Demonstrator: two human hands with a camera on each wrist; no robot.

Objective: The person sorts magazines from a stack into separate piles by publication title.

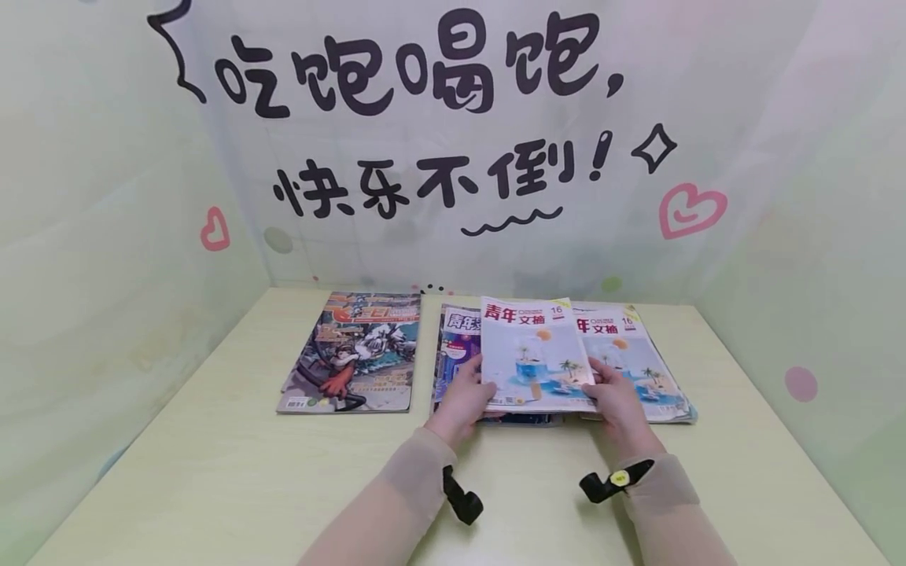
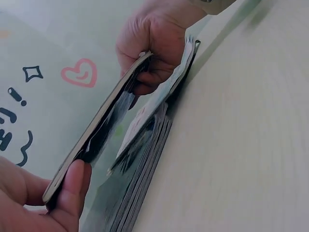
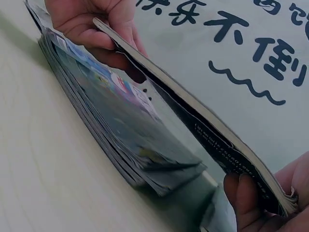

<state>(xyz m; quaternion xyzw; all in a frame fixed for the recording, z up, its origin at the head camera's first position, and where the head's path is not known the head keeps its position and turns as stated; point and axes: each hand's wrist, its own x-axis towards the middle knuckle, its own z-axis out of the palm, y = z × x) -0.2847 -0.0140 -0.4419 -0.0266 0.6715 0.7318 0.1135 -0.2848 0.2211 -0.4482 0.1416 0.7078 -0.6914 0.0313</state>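
Both hands hold a magazine with a pale cover, red title characters and a beach picture. My left hand grips its left lower edge, thumb on one face and fingers on the other. On the opposite edge my right hand pinches it the same way. In both wrist views the magazine is lifted and tilted above a pile. Partly hidden behind it lies a purple-covered magazine on top of others. To the right rests another magazine with the same beach cover.
Left of the hands, a stack of comic-style magazines lies on the pale wooden table. Printed cloth walls with black lettering enclose the table at the back and sides.
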